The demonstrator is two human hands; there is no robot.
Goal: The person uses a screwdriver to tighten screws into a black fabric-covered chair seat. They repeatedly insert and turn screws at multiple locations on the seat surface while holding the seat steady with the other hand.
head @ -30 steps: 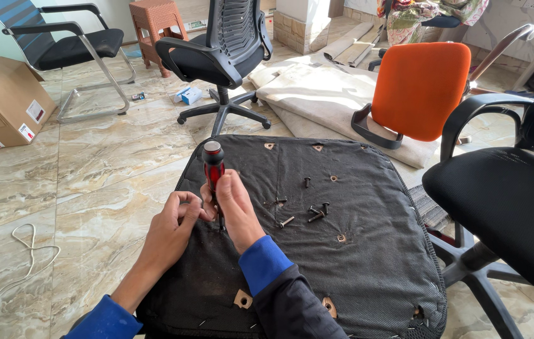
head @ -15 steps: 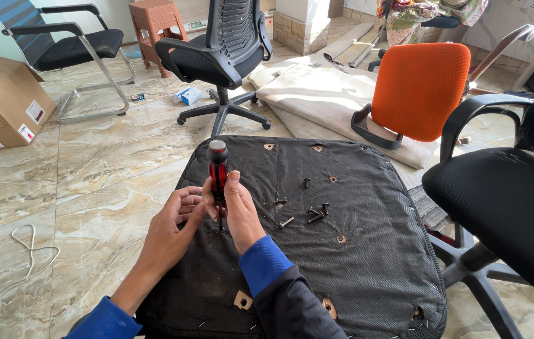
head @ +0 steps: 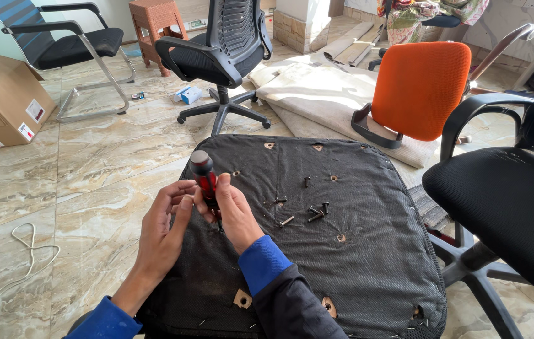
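Over on the left sits a cardboard box (head: 0, 97) on the marble floor. Moving in, the left hand (head: 163, 229) curls loosely, fingertips just touching the screwdriver (head: 204, 179). That red-and-black tool stands upright over the upturned seat base (head: 355, 263), the right hand (head: 235, 213) wrapped around its handle. Further right, loose bolts (head: 316, 212) lie on the fabric, and an orange chair (head: 420, 88) stands behind.
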